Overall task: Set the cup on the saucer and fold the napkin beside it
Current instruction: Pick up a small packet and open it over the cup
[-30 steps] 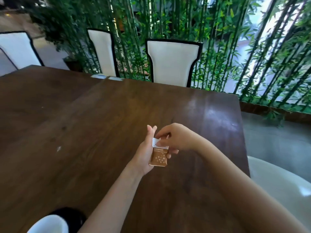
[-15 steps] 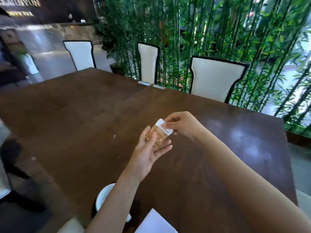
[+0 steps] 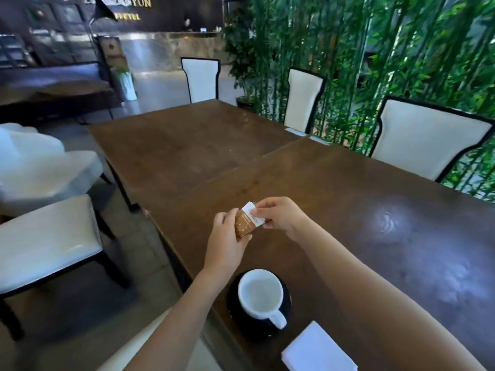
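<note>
A white cup [image 3: 261, 293] stands upright on a black saucer [image 3: 235, 309] near the table's front edge, handle pointing toward me. A folded white napkin [image 3: 317, 349] lies just right of the saucer. Above the table, farther out, my left hand [image 3: 227, 242] holds a small brown and white packet [image 3: 247, 222] by its lower part. My right hand [image 3: 278, 214] pinches the packet's white top end. Both hands are apart from the cup and the napkin.
The dark wooden table [image 3: 375, 223] stretches ahead and to the right. White chairs with black frames [image 3: 426, 140] line its far side before a bamboo screen [image 3: 401, 49]. Another white chair [image 3: 45, 242] stands at the left on the tiled floor.
The view has swung left and down, bringing the cup, saucer and napkin into sight. Both hands keep hold of the packet, which now tilts with its white end up and right.
</note>
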`<state>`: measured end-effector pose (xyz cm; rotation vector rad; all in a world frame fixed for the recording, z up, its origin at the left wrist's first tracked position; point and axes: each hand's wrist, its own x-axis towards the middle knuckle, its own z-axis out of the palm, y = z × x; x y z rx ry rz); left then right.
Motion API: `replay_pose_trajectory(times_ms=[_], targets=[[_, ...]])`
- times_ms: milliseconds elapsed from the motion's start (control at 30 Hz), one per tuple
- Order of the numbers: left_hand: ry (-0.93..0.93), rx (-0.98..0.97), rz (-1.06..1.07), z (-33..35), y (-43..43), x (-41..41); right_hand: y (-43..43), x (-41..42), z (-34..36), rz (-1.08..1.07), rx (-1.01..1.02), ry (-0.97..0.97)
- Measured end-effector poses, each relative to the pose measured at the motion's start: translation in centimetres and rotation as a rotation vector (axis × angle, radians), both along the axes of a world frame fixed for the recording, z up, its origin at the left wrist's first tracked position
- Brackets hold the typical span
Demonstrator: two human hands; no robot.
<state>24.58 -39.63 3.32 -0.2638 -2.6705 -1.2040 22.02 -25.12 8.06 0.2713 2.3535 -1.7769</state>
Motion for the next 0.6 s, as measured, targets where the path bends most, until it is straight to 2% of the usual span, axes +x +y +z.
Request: replay_pose_trajectory(times_ms=[133,367,600], targets=[[-0.101,-0.050,0.035,-2.4,-2.3,-2.1,-2.6,-2.8,-3.0,0.036,0.038,-0.065],[-0.349,-0.151,0.056,-8.1,-3.9,-5.6,-5.5,-7.4,-10.7,0.128,0.361,-0.143],[-0.509,-0.200,0.094,-13.6,-2.9,-6.6,-5.5,-8.7,-17.1,0.214,0.446,-0.191]])
